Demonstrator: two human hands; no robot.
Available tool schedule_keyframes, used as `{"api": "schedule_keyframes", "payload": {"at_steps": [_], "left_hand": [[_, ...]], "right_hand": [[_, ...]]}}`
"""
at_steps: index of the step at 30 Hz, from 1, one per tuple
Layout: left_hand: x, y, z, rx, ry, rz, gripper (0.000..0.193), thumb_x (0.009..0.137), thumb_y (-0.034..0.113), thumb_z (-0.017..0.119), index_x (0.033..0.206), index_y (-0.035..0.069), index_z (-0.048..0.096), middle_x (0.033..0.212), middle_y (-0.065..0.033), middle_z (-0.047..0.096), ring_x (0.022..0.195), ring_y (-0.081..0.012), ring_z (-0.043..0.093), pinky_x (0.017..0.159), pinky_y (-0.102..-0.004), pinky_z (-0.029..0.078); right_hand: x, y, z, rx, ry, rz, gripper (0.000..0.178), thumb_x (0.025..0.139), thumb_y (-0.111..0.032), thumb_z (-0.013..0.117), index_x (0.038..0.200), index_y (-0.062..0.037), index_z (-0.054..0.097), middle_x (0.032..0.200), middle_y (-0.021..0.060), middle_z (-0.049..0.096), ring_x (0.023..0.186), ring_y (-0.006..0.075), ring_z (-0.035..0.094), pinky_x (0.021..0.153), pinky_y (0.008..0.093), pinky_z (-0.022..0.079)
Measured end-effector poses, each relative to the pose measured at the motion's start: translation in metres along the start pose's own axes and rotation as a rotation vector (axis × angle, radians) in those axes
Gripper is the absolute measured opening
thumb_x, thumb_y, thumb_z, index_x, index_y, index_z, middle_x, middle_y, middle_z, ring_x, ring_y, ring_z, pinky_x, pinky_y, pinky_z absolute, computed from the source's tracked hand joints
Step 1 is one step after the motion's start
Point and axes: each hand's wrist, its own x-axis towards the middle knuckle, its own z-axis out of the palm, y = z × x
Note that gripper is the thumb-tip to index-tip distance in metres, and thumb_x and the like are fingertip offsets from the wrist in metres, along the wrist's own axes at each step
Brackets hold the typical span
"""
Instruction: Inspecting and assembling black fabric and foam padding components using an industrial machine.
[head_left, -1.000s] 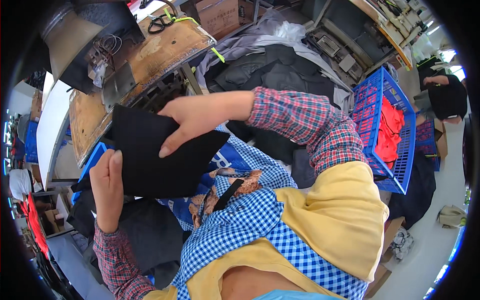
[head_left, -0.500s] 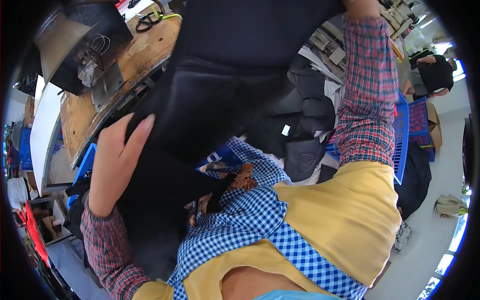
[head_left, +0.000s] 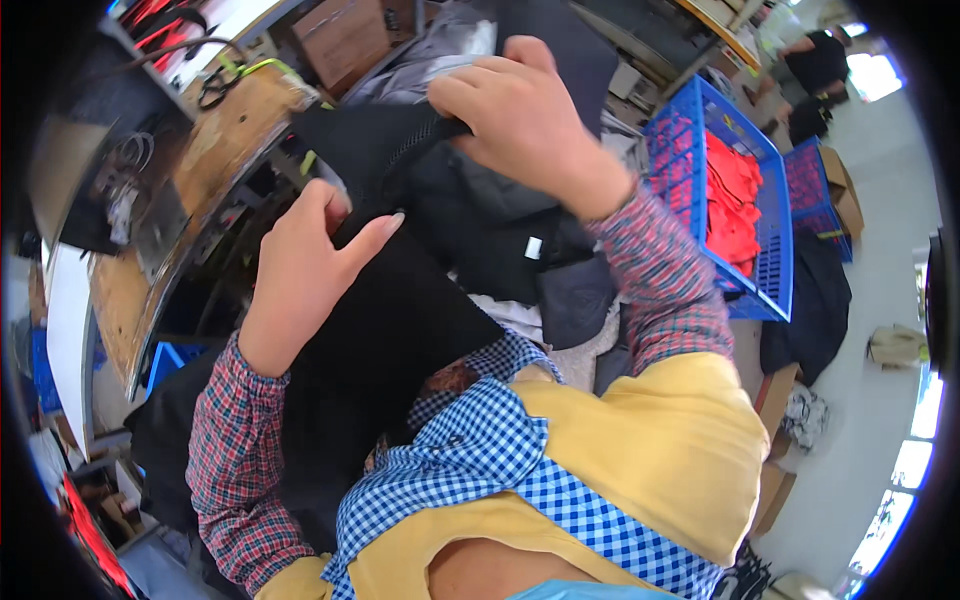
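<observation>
A large piece of black cloth (head_left: 385,310) hangs in front of me and spreads down over my lap. My right hand (head_left: 530,125) is closed on its upper edge, fingers folded over the fabric. Lower and to the left, my left hand (head_left: 310,265) grips the same cloth between thumb and curled fingers. Between the hands runs a curved row of stitching or a zip; which one I cannot tell. Behind the cloth lies a pile of dark fabric pieces (head_left: 575,300), one with a small white label (head_left: 533,247).
At the left is a worn wooden table (head_left: 240,125) with black-handled scissors (head_left: 217,88) on it. A blue plastic crate (head_left: 783,240) holding red cloth (head_left: 733,200) stands to the right of the pile. Farther right are another crate, a cardboard box (head_left: 840,190) and a person (head_left: 820,65).
My right hand has come down and left from the top of the view, lowering the raised cloth. My left hand has moved right, onto the cloth nearer the right hand. The red-filled crate now shows.
</observation>
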Motion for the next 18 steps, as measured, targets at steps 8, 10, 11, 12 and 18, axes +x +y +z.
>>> {"api": "schedule_keyframes", "payload": {"at_steps": [8, 10, 11, 12, 18], "left_hand": [[0.026, -0.008, 0.05, -0.324, -0.353, 0.204, 0.033, 0.092, 0.026, 0.06, 0.104, -0.004, 0.064, 0.088, -0.0198, 0.066, 0.082, -0.0278, 0.065, 0.076, -0.0343, 0.048], [0.031, -0.045, 0.053, -0.384, -0.283, 0.125, 0.028, 0.09, 0.02, 0.059, 0.104, -0.004, 0.064, 0.088, -0.0179, 0.067, 0.082, -0.0251, 0.065, 0.078, -0.033, 0.048], [0.034, -0.051, 0.045, -0.326, -0.292, 0.061, 0.027, 0.09, 0.018, 0.059, 0.104, -0.005, 0.064, 0.088, -0.0171, 0.067, 0.083, -0.0241, 0.065, 0.078, -0.0319, 0.048], [0.033, -0.071, 0.047, -0.354, -0.282, 0.01, 0.027, 0.089, 0.017, 0.06, 0.104, -0.005, 0.064, 0.089, -0.0168, 0.067, 0.083, -0.0237, 0.065, 0.078, -0.0317, 0.048], [0.005, -0.079, 0.053, -0.254, -0.291, 0.056, 0.029, 0.086, 0.016, 0.062, 0.108, -0.004, 0.063, 0.095, -0.0177, 0.068, 0.09, -0.0265, 0.066, 0.082, -0.0333, 0.048]], "right_hand": [[-0.164, -0.108, 0.131, 0.339, 0.007, 0.512, 0.076, 0.076, -0.016, 0.07, 0.139, 0.0077, 0.034, 0.14, 0.0272, 0.041, 0.133, 0.0427, 0.038, 0.11, 0.0474, 0.031], [-0.17, -0.117, 0.122, 0.664, -0.337, 0.472, 0.048, 0.081, -0.015, 0.064, 0.123, 0.0028, 0.052, 0.126, 0.0266, 0.053, 0.114, 0.0407, 0.055, 0.096, 0.0448, 0.045], [-0.148, -0.113, 0.082, 0.922, -0.564, 0.535, 0.037, 0.083, -0.014, 0.062, 0.117, -0.0004, 0.058, 0.12, 0.0239, 0.058, 0.105, 0.0381, 0.061, 0.088, 0.0438, 0.05], [-0.131, -0.109, 0.063, 0.918, -0.557, 0.536, 0.037, 0.083, -0.014, 0.062, 0.117, -0.0004, 0.058, 0.12, 0.0239, 0.058, 0.105, 0.0381, 0.061, 0.088, 0.0438, 0.05], [-0.057, -0.077, 0.024, 0.759, -0.116, 0.101, 0.039, 0.079, -0.004, 0.061, 0.117, -0.0012, 0.057, 0.115, 0.0176, 0.06, 0.109, 0.0341, 0.058, 0.093, 0.039, 0.048]]}}
